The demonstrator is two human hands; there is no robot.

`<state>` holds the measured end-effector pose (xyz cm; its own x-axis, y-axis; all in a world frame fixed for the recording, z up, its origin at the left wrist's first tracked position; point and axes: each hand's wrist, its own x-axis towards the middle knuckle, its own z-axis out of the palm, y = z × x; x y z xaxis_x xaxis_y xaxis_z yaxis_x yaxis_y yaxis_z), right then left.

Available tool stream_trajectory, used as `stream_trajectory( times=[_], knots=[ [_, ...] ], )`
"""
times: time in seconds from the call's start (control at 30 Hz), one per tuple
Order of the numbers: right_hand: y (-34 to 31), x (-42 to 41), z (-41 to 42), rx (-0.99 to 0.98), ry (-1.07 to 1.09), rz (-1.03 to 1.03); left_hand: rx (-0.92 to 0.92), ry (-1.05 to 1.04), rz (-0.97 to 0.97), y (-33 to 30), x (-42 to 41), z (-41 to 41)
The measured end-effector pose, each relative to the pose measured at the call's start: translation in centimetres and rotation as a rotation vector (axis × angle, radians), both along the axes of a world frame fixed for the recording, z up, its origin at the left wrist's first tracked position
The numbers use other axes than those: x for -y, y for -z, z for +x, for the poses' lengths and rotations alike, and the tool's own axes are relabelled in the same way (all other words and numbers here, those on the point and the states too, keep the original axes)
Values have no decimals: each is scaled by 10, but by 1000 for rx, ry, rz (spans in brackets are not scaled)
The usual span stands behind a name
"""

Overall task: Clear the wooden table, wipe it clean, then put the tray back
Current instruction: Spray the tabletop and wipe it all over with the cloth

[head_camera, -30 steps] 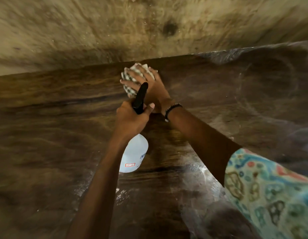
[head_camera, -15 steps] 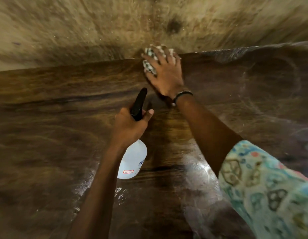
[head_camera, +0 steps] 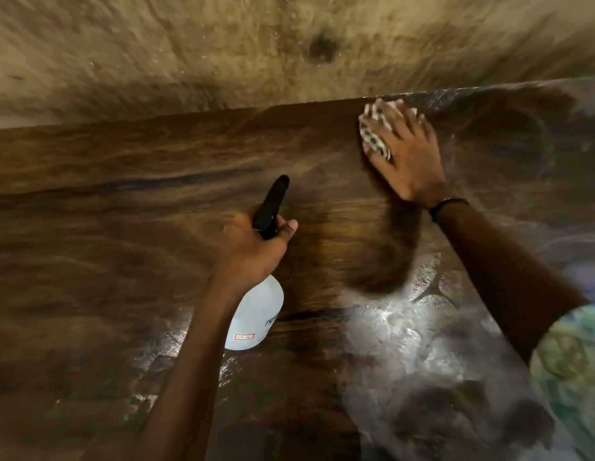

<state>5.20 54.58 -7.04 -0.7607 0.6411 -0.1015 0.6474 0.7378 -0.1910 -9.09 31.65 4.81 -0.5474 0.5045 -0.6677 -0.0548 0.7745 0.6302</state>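
Observation:
The dark wooden table (head_camera: 106, 261) fills most of the view. My right hand (head_camera: 406, 161) presses a black-and-white checked cloth (head_camera: 374, 134) flat onto the table near its far edge, right of centre. My left hand (head_camera: 253, 247) grips the neck of a white spray bottle (head_camera: 256, 314) with a black nozzle, held above the middle of the table with the nozzle pointing away from me. The tray is not in view.
Wet, shiny smears (head_camera: 389, 327) cover the right and near part of the table. A stained beige wall (head_camera: 256, 44) rises right behind the table's far edge. A patterned sleeve (head_camera: 569, 371) shows at the lower right.
My right hand has slid the cloth to the right along the table's far edge. My left hand with the spray bottle has stayed almost still.

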Motion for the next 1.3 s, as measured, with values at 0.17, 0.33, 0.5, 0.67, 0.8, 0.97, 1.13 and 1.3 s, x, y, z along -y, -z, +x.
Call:
stream_trajectory(
  times=[0.17, 0.33, 0.5, 0.67, 0.8, 0.97, 1.13, 1.3],
  knots=[
    [3, 0, -60, -10, 97, -24, 1, 71, 7, 11, 7, 14],
    [4, 51, -24, -9, -338, -7, -9, 79, -13, 13, 17, 31],
    [3, 32, 46, 3, -236, -3, -6, 138, -26, 12, 36, 54],
    [6, 37, 3, -59, 79, 20, 9, 185, -64, 22, 52, 82],
    [3, 39, 13, -6, -252, -40, 71, 257, -77, 25, 58, 109],
    [-3, 14, 66, 12, -387, -38, 42, 245, -114, 26, 67, 132],
    [-3, 26, 70, -18, -251, -34, 50, 225, -132, 31, 77, 130],
    [-4, 74, 47, -45, -241, -35, 32, 114, -141, 27, 77, 117]
  ],
)
